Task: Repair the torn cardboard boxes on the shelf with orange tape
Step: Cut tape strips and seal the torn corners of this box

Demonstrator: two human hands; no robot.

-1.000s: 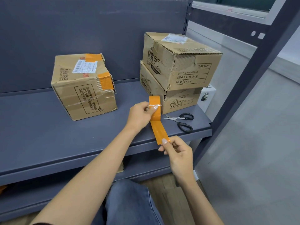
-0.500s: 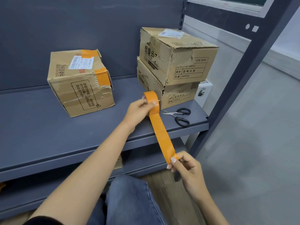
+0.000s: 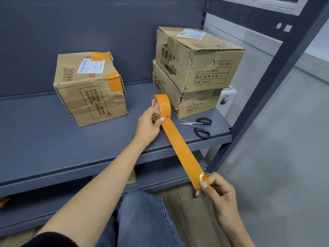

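left hand (image 3: 148, 124) grips glossy orange tape roll (image 3: 162, 104) | right hand (image 3: 216, 188) pinches flat strip (image 3: 183, 152) end, seemingly taut

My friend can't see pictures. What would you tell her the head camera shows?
A left hand holds an orange tape roll while the right hand pinches its pulled-out strip. Behind them, three torn cardboard boxes and black scissors sit on a grey shelf.

Dark grey metal shelving (image 3: 53, 145) against a grey wall (image 3: 249, 56), pale grey floor (image 3: 284, 157) alongside
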